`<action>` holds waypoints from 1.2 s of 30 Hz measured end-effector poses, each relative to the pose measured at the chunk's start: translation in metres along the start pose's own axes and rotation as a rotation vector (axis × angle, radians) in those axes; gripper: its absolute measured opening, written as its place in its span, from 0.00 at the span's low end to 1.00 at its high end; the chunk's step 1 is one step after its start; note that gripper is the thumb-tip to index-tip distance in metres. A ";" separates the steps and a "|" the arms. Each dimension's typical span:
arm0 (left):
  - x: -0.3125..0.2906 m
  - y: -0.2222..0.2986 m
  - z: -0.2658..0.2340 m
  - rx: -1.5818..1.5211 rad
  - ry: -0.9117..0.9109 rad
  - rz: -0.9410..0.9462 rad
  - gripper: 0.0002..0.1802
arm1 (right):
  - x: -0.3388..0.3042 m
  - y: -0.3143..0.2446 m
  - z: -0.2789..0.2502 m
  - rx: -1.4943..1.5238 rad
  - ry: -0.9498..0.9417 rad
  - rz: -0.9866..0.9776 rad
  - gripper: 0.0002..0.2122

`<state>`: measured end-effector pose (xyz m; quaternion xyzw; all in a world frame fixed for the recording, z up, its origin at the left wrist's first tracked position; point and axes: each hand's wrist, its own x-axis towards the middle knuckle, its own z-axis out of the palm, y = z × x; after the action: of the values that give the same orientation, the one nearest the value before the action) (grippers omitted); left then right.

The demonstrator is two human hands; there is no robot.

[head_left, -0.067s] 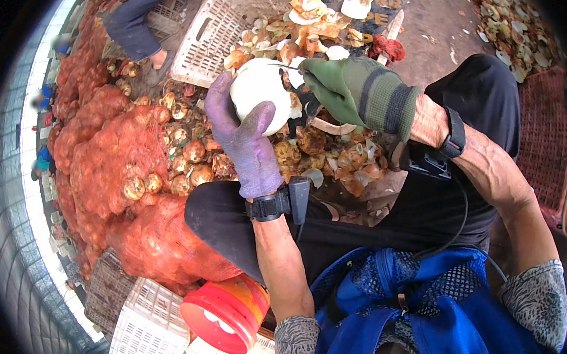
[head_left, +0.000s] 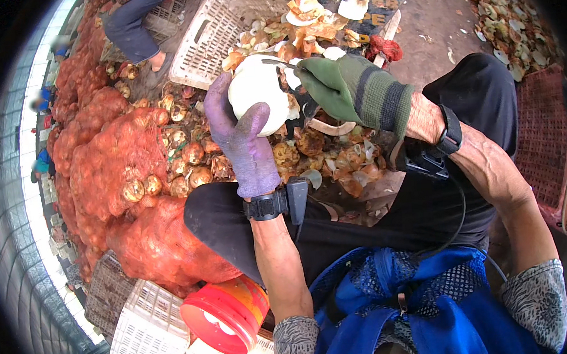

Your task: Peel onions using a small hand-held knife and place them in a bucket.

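A large white peeled onion (head_left: 256, 96) rests in my left hand (head_left: 242, 137), which wears a purple glove, with the thumb against the onion's near side. My right hand (head_left: 350, 93), in a green striped glove, is closed round a small knife (head_left: 279, 63). Its thin dark blade reaches left over the top of the onion. The knife's handle is hidden inside my fist. Onion skins (head_left: 306, 34) lie heaped just beyond the onion, and unpeeled onions (head_left: 193, 152) lie loose to its left.
Red mesh sacks of onions (head_left: 117, 149) are piled on the left. A pale plastic crate (head_left: 190, 58) stands behind the onion. A red bucket (head_left: 224, 316) and a white crate (head_left: 146, 334) are at lower left. Another person's leg (head_left: 132, 30) shows at top left.
Both hands have shifted very slightly left. The knife blade now shows more plainly across the onion's top. The grip on onion and knife is unchanged.
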<state>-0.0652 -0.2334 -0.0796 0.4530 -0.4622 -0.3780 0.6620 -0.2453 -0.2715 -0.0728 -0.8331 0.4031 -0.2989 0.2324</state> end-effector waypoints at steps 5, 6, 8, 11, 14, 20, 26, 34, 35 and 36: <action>-0.006 0.011 0.009 -0.089 -0.112 -0.039 0.43 | 0.015 -0.006 -0.014 0.386 -0.129 0.506 0.17; -0.006 0.011 0.009 -0.091 -0.113 -0.051 0.45 | 0.015 0.003 -0.014 0.623 -0.154 0.548 0.18; -0.006 0.019 0.014 -0.097 -0.109 -0.091 0.47 | 0.016 0.007 -0.012 0.915 -0.175 0.651 0.20; -0.002 0.018 0.011 -0.052 -0.202 -0.005 0.49 | 0.014 0.002 -0.003 1.133 -0.204 0.689 0.19; 0.006 0.025 0.014 0.375 -0.467 0.363 0.51 | 0.010 0.012 0.021 1.410 -0.029 0.523 0.17; 0.007 0.066 0.023 0.756 -0.486 0.524 0.59 | 0.015 -0.006 0.013 1.603 0.175 0.384 0.16; -0.013 0.042 0.039 0.001 -0.157 0.001 0.54 | 0.021 -0.013 -0.009 1.381 0.241 0.298 0.15; -0.011 0.027 0.027 0.049 -0.021 -0.276 0.46 | 0.022 -0.010 -0.008 0.950 0.187 0.354 0.15; -0.010 0.018 0.021 -0.135 -0.057 -0.308 0.45 | 0.027 -0.005 -0.010 0.953 0.183 0.354 0.15; -0.010 0.015 0.020 -0.322 -0.095 -0.340 0.45 | 0.033 0.002 -0.011 0.878 0.249 0.290 0.16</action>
<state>-0.0859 -0.2248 -0.0649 0.3947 -0.3436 -0.5738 0.6300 -0.2377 -0.3010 -0.0560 -0.5494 0.3755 -0.5028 0.5517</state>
